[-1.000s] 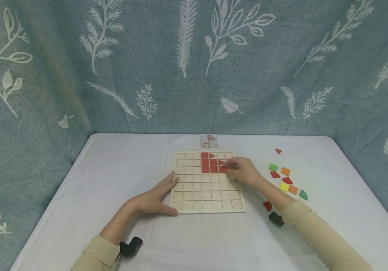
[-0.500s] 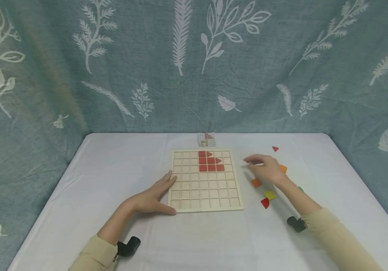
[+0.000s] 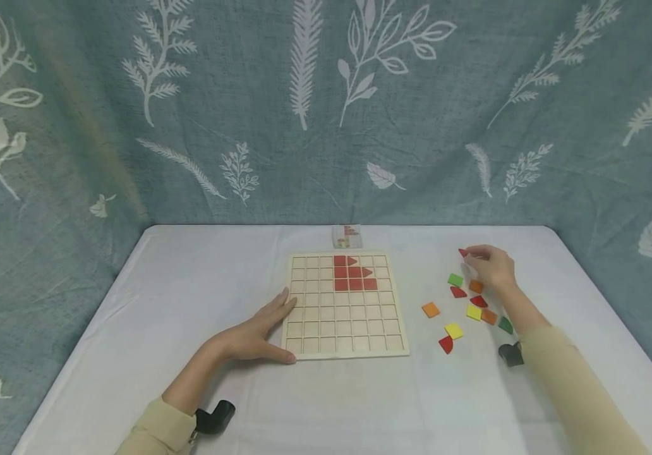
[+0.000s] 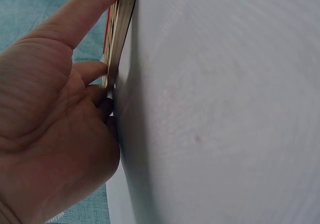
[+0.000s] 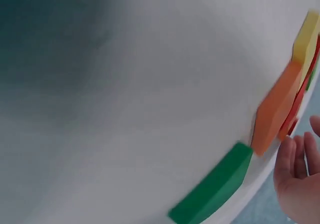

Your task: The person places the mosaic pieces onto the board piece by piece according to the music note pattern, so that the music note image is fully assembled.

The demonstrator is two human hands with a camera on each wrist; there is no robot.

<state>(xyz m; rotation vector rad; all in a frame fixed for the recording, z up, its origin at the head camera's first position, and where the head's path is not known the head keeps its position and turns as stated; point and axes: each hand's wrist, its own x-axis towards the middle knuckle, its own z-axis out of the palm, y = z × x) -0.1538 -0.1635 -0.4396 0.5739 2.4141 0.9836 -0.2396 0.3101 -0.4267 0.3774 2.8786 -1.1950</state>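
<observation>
A pale wooden grid board [image 3: 344,327] lies flat on the table, with several red squares [image 3: 355,272] and two red triangles [image 3: 366,272] in its upper cells. My left hand [image 3: 254,332] rests along the board's left edge, thumb and fingers spread. In the left wrist view, the board's edge [image 4: 123,31] stands against those fingers. Farther right, my right hand [image 3: 492,264] pinches a loose red triangle [image 3: 463,252] at its fingertips, low over the cloth. The right wrist view shows that hand [image 5: 300,179] only in part, without the triangle.
Right of the board lie loose pieces: orange squares [image 3: 431,309], yellow squares [image 3: 453,330], a light green one [image 3: 455,280], red rounded pieces [image 3: 446,344] and a dark green rounded piece [image 3: 505,325]. A small pattern card [image 3: 347,236] lies behind the board.
My right hand has left the red pieces on the board, moved right past the loose pieces, and taken hold of the far red triangle. My left hand has stayed on the board's edge.
</observation>
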